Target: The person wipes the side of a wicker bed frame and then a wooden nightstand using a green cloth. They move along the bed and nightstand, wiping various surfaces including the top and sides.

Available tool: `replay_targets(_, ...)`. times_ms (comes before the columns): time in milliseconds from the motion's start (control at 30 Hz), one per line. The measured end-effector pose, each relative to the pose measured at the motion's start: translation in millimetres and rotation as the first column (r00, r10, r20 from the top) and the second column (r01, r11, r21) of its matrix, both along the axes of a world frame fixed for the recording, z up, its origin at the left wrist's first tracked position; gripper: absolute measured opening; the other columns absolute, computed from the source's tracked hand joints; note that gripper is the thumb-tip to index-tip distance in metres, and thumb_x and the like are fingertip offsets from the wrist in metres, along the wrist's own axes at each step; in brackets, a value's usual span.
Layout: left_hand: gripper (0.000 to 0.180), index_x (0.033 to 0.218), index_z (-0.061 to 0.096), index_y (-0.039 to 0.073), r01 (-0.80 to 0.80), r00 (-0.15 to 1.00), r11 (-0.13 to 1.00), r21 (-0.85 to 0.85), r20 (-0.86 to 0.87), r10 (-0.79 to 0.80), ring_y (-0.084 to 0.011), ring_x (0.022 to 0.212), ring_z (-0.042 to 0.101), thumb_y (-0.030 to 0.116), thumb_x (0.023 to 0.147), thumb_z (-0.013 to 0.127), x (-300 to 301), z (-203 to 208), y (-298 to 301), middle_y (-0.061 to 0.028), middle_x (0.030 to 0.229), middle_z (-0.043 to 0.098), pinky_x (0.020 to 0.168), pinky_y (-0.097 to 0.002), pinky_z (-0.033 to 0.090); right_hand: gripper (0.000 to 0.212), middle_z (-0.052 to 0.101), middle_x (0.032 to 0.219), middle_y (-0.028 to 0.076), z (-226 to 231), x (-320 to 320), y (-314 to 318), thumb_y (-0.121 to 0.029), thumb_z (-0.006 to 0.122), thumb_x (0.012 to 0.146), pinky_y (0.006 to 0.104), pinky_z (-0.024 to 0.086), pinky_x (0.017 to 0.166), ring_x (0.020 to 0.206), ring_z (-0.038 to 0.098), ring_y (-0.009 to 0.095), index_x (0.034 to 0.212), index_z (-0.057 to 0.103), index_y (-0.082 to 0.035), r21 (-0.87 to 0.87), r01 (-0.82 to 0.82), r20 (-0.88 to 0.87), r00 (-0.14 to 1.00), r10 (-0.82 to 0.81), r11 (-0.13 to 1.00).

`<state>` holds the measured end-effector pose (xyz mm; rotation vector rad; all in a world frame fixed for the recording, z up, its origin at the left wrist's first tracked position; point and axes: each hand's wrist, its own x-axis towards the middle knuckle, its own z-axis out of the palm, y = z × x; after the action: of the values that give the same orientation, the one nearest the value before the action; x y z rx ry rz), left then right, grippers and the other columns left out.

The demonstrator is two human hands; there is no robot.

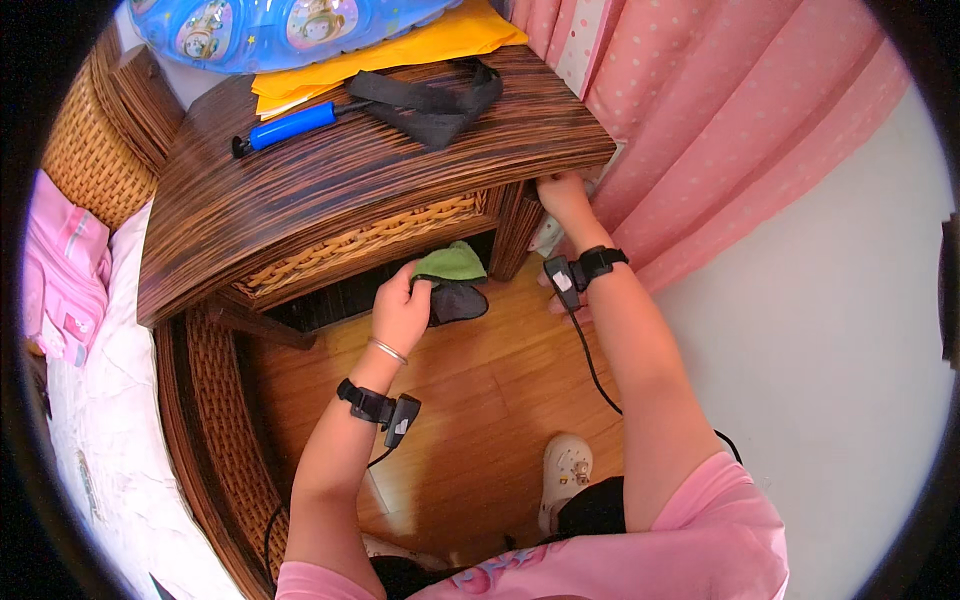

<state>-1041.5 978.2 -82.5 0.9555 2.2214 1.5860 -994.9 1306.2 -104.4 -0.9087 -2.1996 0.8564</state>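
Note:
My left hand (402, 305) is closed on a cloth (452, 262), green on one side with a dark edge, held in front of the nightstand's lower opening. A dark grey flap (458, 304) hangs just below the green part; whether it belongs to the same cloth I cannot tell. My right hand (566, 200) reaches to the right side of the dark wood-grain nightstand (370, 150), just under the corner of its top. Its fingers are mostly hidden there, so what they touch does not show. A woven drawer front (370, 240) sits under the top.
On the nightstand lie a blue hand pump (292, 127), a black strap (430, 100), yellow envelopes (390, 62) and a blue inflatable (265, 30). A pink curtain (700, 130) hangs close at right. The bed (110, 430) stands at left, with a pink garment (65, 265) on it.

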Motion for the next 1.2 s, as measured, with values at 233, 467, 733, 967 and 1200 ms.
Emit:
replay_targets(233, 0.031, 0.118, 0.063, -0.003, -0.026, 0.972, 1.0, 0.003, 0.235, 0.024, -0.0321, 0.093, 0.069, 0.015, 0.097, 0.048, 9, 24, 22, -0.0224, 0.113, 0.067, 0.082, -0.0356, 0.052, 0.021, 0.067, 0.084, 0.022, 50, 65, -97, -0.023, 0.063, 0.09, 0.0435, 0.053, 0.066, 0.075, 0.065, 0.039, 0.089, 0.066, -0.002, 0.241, -0.14, -0.204, 0.96, 0.191, 0.96)
replay_targets(467, 0.051, 0.149, 0.035, 0.002, 0.368, 0.905, 0.887, 0.278, 0.112, -0.411, -0.0253, 0.126, 0.053, 0.01, 0.099, 0.044, 25, 32, 57, -0.0162, 0.142, 0.05, 0.107, -0.0326, 0.04, 0.039, 0.062, 0.111, 0.016, 42, 81, -167, -0.018, 0.057, 0.098, 0.0339, 0.048, 0.088, 0.099, 0.062, 0.023, 0.13, 0.046, 0.001, 0.015, -0.465, -0.341, 0.83, 0.442, 0.885)
replay_targets(733, 0.064, 0.155, 0.024, 0.008, 0.524, 0.836, 0.837, 0.158, 0.09, -0.541, -0.0181, 0.107, 0.063, 0.012, 0.099, 0.055, 40, 39, 44, -0.0177, 0.151, 0.038, 0.094, -0.0306, 0.05, 0.015, 0.064, 0.087, 0.021, 60, 73, -114, -0.01, 0.057, 0.092, 0.0405, 0.05, 0.074, 0.081, 0.062, 0.033, 0.099, 0.054, 0.003, 0.088, 0.138, -0.428, 0.899, -0.088, 0.986)
replay_targets(967, 0.055, 0.149, 0.036, 0.006, 0.425, 0.892, 0.902, 0.07, 0.134, -0.431, -0.0195, 0.1, 0.065, 0.016, 0.099, 0.056, 21, 33, 24, -0.0209, 0.14, 0.048, 0.091, -0.0307, 0.051, 0.036, 0.056, 0.122, 0.032, 47, 47, -98, -0.007, 0.048, 0.089, 0.044, 0.042, 0.1, 0.118, 0.052, 0.045, 0.121, 0.054, 0.009, 0.208, -0.291, -0.209, 0.919, 0.333, 0.934)
replay_targets(1200, 0.046, 0.142, 0.045, 0.005, 0.347, 0.914, 0.933, 0.094, 0.191, -0.359, -0.0149, 0.094, 0.064, 0.016, 0.099, 0.057, 9, 8, 15, -0.0135, 0.133, 0.058, 0.086, -0.029, 0.052, 0.033, 0.062, 0.113, 0.027, 37, 9, -39, -0.017, 0.049, 0.092, 0.0458, 0.043, 0.093, 0.109, 0.054, 0.045, 0.111, 0.06, 0.008, 0.069, -0.277, -0.125, 0.951, 0.284, 0.958)
